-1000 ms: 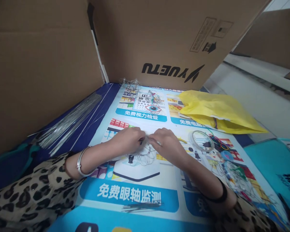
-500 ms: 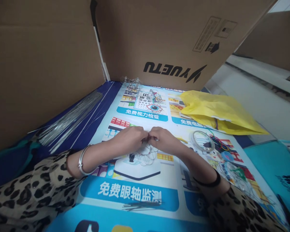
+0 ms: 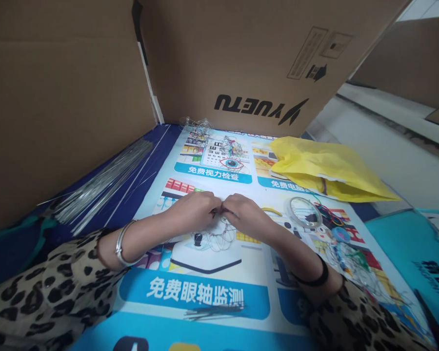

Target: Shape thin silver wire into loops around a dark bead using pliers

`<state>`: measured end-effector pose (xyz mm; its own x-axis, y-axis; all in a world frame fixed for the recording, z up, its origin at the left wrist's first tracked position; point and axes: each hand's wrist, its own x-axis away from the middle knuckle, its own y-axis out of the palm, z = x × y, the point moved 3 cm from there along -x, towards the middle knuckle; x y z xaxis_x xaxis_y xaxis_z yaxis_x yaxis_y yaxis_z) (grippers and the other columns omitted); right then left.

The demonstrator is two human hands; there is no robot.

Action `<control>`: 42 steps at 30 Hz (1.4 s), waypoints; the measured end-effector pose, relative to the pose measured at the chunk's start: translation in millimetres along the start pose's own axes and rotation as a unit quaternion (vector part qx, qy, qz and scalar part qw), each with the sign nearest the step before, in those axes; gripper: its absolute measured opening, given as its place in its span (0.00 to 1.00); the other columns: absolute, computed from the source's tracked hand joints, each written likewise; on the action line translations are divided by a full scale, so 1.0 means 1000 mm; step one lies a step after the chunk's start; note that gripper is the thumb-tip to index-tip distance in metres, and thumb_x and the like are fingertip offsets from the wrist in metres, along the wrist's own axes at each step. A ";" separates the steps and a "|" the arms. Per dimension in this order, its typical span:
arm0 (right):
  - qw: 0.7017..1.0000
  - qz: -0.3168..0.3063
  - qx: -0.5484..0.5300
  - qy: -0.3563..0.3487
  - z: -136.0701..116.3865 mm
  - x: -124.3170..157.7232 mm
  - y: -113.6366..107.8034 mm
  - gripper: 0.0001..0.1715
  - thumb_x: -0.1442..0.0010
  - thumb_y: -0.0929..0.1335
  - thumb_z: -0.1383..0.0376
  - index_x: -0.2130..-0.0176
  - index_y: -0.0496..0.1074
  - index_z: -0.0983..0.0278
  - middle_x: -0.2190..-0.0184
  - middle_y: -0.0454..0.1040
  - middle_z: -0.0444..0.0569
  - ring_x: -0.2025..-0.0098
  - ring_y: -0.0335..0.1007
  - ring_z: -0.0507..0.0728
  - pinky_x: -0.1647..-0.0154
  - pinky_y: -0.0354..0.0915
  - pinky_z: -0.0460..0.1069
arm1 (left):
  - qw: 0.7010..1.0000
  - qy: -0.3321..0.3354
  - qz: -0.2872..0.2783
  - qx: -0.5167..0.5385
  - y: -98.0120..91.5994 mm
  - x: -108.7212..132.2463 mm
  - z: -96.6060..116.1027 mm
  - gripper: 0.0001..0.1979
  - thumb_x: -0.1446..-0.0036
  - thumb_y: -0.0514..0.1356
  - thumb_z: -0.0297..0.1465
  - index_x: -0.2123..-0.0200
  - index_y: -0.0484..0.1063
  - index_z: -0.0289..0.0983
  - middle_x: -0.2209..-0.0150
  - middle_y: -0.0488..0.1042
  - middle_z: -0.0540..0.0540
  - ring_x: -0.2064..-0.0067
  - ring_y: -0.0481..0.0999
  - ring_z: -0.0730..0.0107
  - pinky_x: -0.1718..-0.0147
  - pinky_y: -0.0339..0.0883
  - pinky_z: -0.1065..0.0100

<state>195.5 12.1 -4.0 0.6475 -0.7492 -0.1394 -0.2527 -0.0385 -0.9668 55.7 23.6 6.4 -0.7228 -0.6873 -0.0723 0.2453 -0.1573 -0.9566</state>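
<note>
My left hand (image 3: pixel 195 210) and my right hand (image 3: pixel 246 216) meet fingertip to fingertip at the middle of a printed poster mat (image 3: pixel 205 287). Both are closed in a pinch on a small wire frame (image 3: pixel 216 238) of thin silver loops that hangs below the fingers and rests on the mat. A silver bangle circles my left wrist and a black band my right. Leopard-print sleeves cover both forearms.
A bundle of straight silver wires (image 3: pixel 102 183) lies at the left by a cardboard wall (image 3: pixel 58 97). A yellow plastic bag (image 3: pixel 329 168) sits at the right rear. A tape roll (image 3: pixel 305 210), coloured bands and wire pieces (image 3: pixel 351 258) lie right; finished wire shapes (image 3: pixel 231 146) sit behind.
My right hand has drawn left and closed up against my left hand on the wire frame; a second ago the fingertips were slightly apart.
</note>
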 end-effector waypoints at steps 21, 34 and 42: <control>0.975 0.186 -0.108 -0.055 0.006 0.011 0.002 0.11 0.42 0.61 0.71 0.62 0.71 0.64 0.66 0.73 0.50 0.61 0.66 0.54 0.59 0.65 0.49 | 0.998 -0.044 -0.014 0.049 0.004 -0.003 -0.013 0.07 0.54 0.52 0.27 0.72 0.70 0.37 0.71 0.71 0.48 0.69 0.69 0.67 0.71 0.57 0.69; 0.934 -0.004 -0.330 0.133 0.017 0.012 -0.011 0.04 0.49 0.67 0.65 0.70 0.72 0.63 0.75 0.72 0.41 0.74 0.65 0.47 0.73 0.61 0.42 | 0.997 -0.042 -0.004 0.070 0.003 -0.004 -0.012 0.10 0.54 0.51 0.23 0.71 0.71 0.37 0.68 0.69 0.47 0.67 0.67 0.69 0.69 0.58 0.70; 0.939 -0.052 -0.318 0.123 0.017 0.014 -0.014 0.07 0.46 0.66 0.63 0.69 0.74 0.62 0.76 0.72 0.41 0.74 0.67 0.47 0.71 0.61 0.42 | 0.997 -0.034 -0.009 0.063 0.001 -0.003 -0.010 0.09 0.55 0.51 0.25 0.72 0.70 0.36 0.69 0.68 0.47 0.68 0.67 0.68 0.70 0.58 0.69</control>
<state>220.3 13.5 4.1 0.5275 -0.8460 0.0780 -0.6260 -0.4491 -0.6375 51.7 32.2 2.6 -0.6832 -0.7296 -0.0319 0.3149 -0.2549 -0.9143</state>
